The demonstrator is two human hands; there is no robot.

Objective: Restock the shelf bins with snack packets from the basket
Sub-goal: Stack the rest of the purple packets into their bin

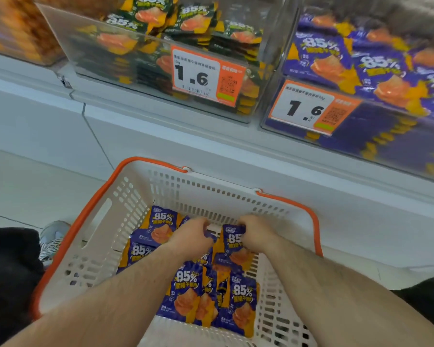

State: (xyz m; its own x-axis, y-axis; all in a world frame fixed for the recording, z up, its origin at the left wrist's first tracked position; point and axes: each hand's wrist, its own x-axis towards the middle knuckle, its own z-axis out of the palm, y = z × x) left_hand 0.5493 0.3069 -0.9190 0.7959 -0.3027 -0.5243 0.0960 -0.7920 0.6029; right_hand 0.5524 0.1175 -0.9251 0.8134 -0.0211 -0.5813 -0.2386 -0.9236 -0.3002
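A white basket (125, 221) with orange handles sits low in front of me, holding several purple snack packets (187, 294) marked 85%. Both my hands are down inside it. My left hand (192, 237) curls its fingers on a purple packet at the basket's middle, most of that packet hidden under the hand. My right hand (257, 235) pinches the top edge of another purple packet (233, 242). Above right, a clear shelf bin (361, 136) holds matching purple packets (321, 53).
A clear bin (90, 56) of black-green 85% packets stands above the basket, with a 1.6 price tag (198, 76). Another 1.6 tag (308, 108) fronts the purple bin. An orange-packet bin (15, 28) is at far left. A shoe (53, 234) sits left of the basket on the white floor.
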